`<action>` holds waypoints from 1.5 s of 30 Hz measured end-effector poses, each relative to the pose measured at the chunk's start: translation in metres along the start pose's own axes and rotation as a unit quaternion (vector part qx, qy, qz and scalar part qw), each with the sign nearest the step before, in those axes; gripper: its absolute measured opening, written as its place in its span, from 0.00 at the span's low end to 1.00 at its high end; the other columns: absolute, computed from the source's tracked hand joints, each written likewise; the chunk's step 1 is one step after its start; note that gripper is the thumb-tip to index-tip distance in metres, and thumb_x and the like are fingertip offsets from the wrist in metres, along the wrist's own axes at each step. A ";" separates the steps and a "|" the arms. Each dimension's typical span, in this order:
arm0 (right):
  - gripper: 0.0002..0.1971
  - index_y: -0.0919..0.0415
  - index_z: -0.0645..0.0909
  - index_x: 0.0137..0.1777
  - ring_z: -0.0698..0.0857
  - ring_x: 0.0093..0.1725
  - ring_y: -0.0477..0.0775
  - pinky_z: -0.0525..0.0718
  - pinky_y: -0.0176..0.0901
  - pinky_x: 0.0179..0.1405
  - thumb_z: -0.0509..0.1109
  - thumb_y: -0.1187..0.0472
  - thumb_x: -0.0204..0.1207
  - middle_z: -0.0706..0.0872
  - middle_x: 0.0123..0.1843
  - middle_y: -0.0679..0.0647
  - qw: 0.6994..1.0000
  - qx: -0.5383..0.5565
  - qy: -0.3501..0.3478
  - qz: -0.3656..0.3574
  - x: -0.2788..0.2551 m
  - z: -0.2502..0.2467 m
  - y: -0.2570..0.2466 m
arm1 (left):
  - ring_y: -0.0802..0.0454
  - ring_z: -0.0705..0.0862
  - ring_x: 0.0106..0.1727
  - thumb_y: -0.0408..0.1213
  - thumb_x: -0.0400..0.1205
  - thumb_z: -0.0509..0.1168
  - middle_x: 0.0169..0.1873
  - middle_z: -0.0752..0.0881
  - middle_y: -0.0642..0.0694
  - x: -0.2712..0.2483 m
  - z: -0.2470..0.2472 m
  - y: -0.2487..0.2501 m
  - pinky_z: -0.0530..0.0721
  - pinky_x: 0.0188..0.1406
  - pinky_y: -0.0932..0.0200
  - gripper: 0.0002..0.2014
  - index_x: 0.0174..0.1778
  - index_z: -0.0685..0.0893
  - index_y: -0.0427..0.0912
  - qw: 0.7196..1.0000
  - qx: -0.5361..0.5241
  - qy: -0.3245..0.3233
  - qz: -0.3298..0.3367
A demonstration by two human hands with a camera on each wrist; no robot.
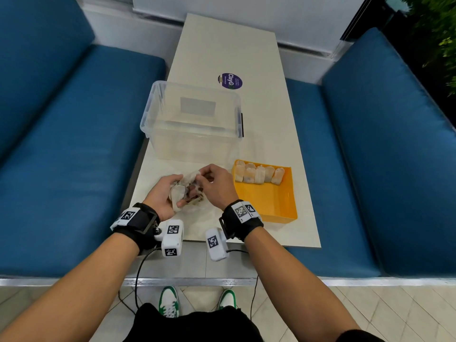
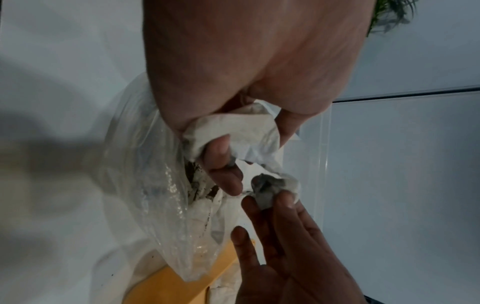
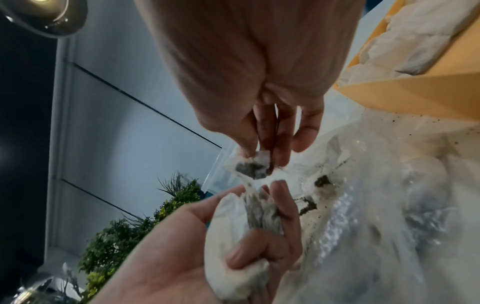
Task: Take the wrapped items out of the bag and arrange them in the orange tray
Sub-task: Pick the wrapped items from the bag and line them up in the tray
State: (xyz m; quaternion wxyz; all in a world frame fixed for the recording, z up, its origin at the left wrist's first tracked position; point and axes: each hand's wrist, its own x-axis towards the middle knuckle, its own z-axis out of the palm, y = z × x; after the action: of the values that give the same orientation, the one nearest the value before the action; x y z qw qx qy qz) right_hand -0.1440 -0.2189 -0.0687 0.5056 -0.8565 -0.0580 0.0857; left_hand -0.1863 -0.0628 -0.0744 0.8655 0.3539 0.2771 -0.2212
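left hand (image 1: 164,195) clutches a wrapped item (image 3: 241,230); right hand (image 1: 214,184) pinches its torn paper (pull gently, contents spill).

L hand (image 2: 249,86) grips white wrap (image 2: 246,133) over clear bag (image 2: 145,185); R fingers (image 2: 283,203) pinch its end.

1. Head cam was worn high, aimed fwd and down; the table (image 1: 259,58), both forearms and the floor were taken in from well above.
2. Left wrist cam was aimed along the left hand (image 2: 246,67), v. close; the orange tray (image 2: 166,286) was caught at the bottom edge.
3. Right wrist cam was aimed along the right hand (image 3: 246,61), equally close, tilted.
4. The crumpled wrapper (image 1: 190,180) between both hands was shared by all 3 views; the orange tray too.
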 end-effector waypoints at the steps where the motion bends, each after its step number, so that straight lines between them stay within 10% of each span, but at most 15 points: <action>1: 0.02 0.55 0.85 0.47 0.90 0.44 0.53 0.89 0.44 0.46 0.75 0.62 0.79 0.91 0.42 0.53 1.000 0.006 -0.005 0.004 0.002 -0.001 0.001 | 0.46 0.86 0.38 0.39 0.89 0.57 0.42 0.87 0.37 0.000 0.000 0.000 0.67 0.12 0.63 0.17 0.54 0.90 0.33 1.000 -0.003 0.006 0.001; 12: 0.06 0.57 0.86 0.45 0.93 0.39 0.65 0.93 0.66 0.45 0.73 0.70 0.76 0.93 0.44 0.62 0.989 0.095 -0.061 0.094 -0.001 0.010 0.010 | 0.50 0.84 0.32 0.31 0.84 0.69 0.39 0.86 0.34 0.006 -0.002 -0.003 0.69 0.15 0.63 0.11 0.58 0.83 0.27 0.988 0.062 0.119 0.070; 18: 0.21 0.51 0.82 0.66 0.92 0.49 0.55 0.92 0.58 0.54 0.73 0.61 0.72 0.91 0.52 0.55 0.988 0.083 -0.084 0.100 -0.004 0.009 0.010 | 0.44 0.88 0.42 0.31 0.80 0.76 0.40 0.88 0.38 0.005 0.000 -0.004 0.74 0.19 0.62 0.08 0.41 0.83 0.37 0.947 0.188 0.198 0.169; 24: 0.11 0.53 0.89 0.58 0.93 0.48 0.55 0.92 0.56 0.54 0.74 0.60 0.76 0.94 0.48 0.55 0.987 0.127 -0.053 0.083 -0.009 0.019 0.012 | 0.58 0.75 0.18 0.36 0.80 0.76 0.27 0.72 0.42 -0.001 0.009 -0.003 0.72 0.20 0.63 0.18 0.33 0.73 0.40 0.905 0.308 0.208 0.209; 29: 0.06 0.65 0.88 0.48 0.89 0.40 0.62 0.91 0.54 0.52 0.73 0.75 0.78 0.90 0.47 0.71 0.926 0.324 -0.044 0.186 -0.013 0.017 0.007 | 0.47 0.77 0.29 0.47 0.80 0.75 0.29 0.80 0.42 -0.008 0.013 0.004 0.74 0.28 0.57 0.17 0.38 0.84 0.36 0.909 0.310 0.198 0.197; 32: 0.13 0.79 0.80 0.63 0.91 0.42 0.62 0.90 0.51 0.57 0.71 0.78 0.79 0.87 0.53 0.71 0.872 0.422 -0.047 0.244 -0.012 0.014 0.006 | 0.48 0.77 0.27 0.44 0.80 0.74 0.31 0.81 0.41 -0.010 0.012 0.007 0.73 0.24 0.59 0.17 0.47 0.86 0.29 0.905 0.305 0.217 0.200; 35: 0.23 0.81 0.70 0.75 0.93 0.43 0.61 0.92 0.46 0.52 0.67 0.80 0.81 0.85 0.59 0.70 0.820 0.491 -0.029 0.293 -0.009 0.013 0.005 | 0.47 0.78 0.30 0.41 0.79 0.75 0.26 0.79 0.48 -0.013 0.010 0.005 0.74 0.22 0.62 0.12 0.35 0.82 0.41 0.890 0.334 0.235 0.205; 45: 0.08 0.78 0.82 0.58 0.89 0.43 0.60 0.92 0.46 0.46 0.65 0.74 0.84 0.89 0.48 0.66 0.836 0.447 -0.094 0.304 -0.016 0.015 -0.001 | 0.40 0.86 0.43 0.45 0.80 0.78 0.35 0.90 0.42 -0.027 0.017 0.003 0.77 0.39 0.55 0.16 0.42 0.89 0.33 0.731 0.581 0.211 0.289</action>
State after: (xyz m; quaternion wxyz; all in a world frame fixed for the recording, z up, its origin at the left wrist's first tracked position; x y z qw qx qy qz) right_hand -0.1625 -0.2084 -0.0735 0.7738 -0.5002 0.2027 0.3316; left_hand -0.1996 -0.0686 -0.0456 0.4324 0.8884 0.1538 0.0023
